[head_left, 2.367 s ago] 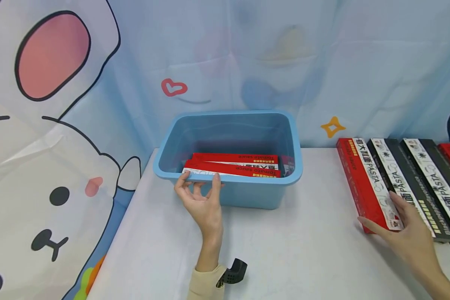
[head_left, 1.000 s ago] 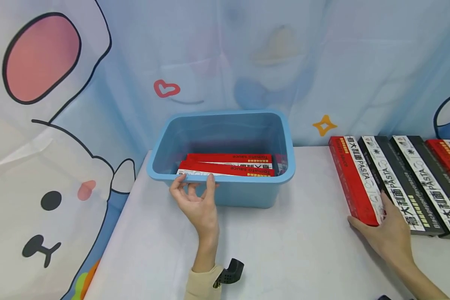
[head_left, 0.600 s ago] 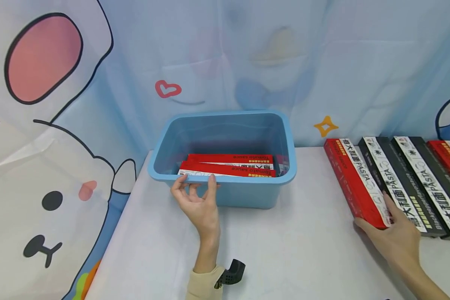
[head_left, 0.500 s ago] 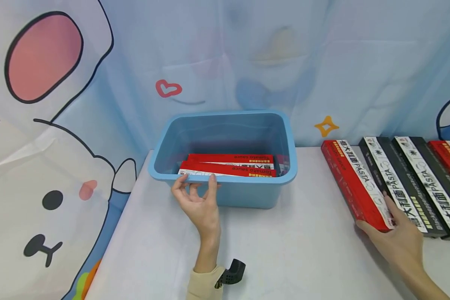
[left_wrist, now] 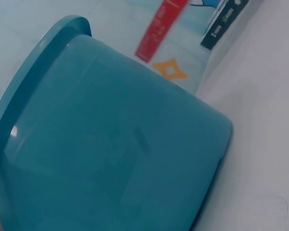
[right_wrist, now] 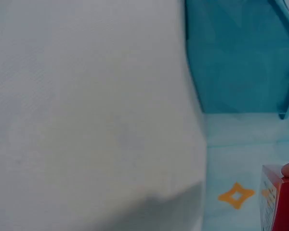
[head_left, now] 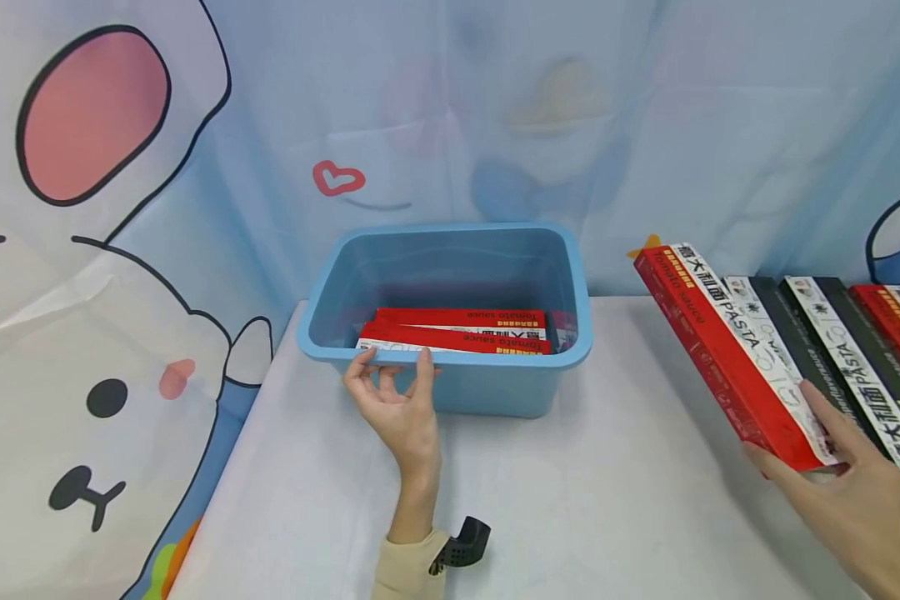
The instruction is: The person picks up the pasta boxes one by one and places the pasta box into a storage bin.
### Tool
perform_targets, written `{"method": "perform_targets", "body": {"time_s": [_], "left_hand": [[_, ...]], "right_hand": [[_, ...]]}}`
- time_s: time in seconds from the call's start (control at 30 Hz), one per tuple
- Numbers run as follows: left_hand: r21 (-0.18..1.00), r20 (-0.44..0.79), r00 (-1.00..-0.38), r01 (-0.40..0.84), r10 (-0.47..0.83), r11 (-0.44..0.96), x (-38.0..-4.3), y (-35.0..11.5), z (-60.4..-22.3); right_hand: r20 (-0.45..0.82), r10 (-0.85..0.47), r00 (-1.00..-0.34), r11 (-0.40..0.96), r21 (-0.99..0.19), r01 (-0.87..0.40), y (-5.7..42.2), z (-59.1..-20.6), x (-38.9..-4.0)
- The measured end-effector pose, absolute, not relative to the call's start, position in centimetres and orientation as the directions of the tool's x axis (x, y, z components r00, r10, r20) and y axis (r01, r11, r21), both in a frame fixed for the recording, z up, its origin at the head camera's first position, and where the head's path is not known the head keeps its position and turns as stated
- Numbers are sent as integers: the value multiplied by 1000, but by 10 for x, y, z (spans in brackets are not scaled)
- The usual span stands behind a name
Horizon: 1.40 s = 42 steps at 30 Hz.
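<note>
My right hand (head_left: pixel 851 487) holds a red-and-white pasta box (head_left: pixel 727 358) by its near end, thumb on one side and fingers on the other. The box is lifted, its far end tilted up, and casts a shadow on the table. In the right wrist view one end of this red box (right_wrist: pixel 286 207) shows under a fingertip. With curled fingers, my left hand (head_left: pixel 401 417) grips the front rim of a light blue plastic bin (head_left: pixel 498 392). Inside the bin lie red pasta boxes (head_left: pixel 487 340). The bin's wall (left_wrist: pixel 111 130) fills much of the left wrist view.
Black-and-white pasta boxes (head_left: pixel 858 367) lie side by side at the right, the nearer one partly hidden by the lifted box. Beyond them is another red box (head_left: pixel 896 321). A printed cloth (head_left: pixel 450 125) hangs behind the white table (head_left: pixel 592 517).
My right hand first gripped the red box lying in the row, slid it a little left and turned it, then raised it off the table. My left hand stays on the bin's rim.
</note>
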<state>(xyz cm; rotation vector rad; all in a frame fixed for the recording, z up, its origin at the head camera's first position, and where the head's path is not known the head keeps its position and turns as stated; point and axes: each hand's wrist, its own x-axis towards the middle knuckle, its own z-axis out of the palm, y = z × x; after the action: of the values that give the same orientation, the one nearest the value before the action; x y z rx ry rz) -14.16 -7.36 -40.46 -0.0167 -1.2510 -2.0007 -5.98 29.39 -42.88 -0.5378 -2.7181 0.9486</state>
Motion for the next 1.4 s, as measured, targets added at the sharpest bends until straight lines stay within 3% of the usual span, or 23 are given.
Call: {"method": "perform_targets", "body": {"time_s": [0.3,0.53,0.7,1.1,1.4], "left_hand": [[765,389,-703,606,-595,-216,-142,-75,-406],[762,396,-703,610,-590,-217,-144,-75,-407],[762,394,-701,611,-594,-216,-145,-75,-407],[760,382,-710,605,-592,-236,-144,-75,-407],[770,375,-715,594,-590,-231,-144,-74,-405]], "right_hand": [[157,306,-939,768,-623,146,276,-386,-59],[382,128,-915,752,-639,-162,262,-361,-73],[461,-15,-887,725,-606,-327,249,-339,-97],[400,-360,-843,638,-553,-535,216,-304,-172],[226,-544,-808,635,-518,-572,195,-280,-210]]}}
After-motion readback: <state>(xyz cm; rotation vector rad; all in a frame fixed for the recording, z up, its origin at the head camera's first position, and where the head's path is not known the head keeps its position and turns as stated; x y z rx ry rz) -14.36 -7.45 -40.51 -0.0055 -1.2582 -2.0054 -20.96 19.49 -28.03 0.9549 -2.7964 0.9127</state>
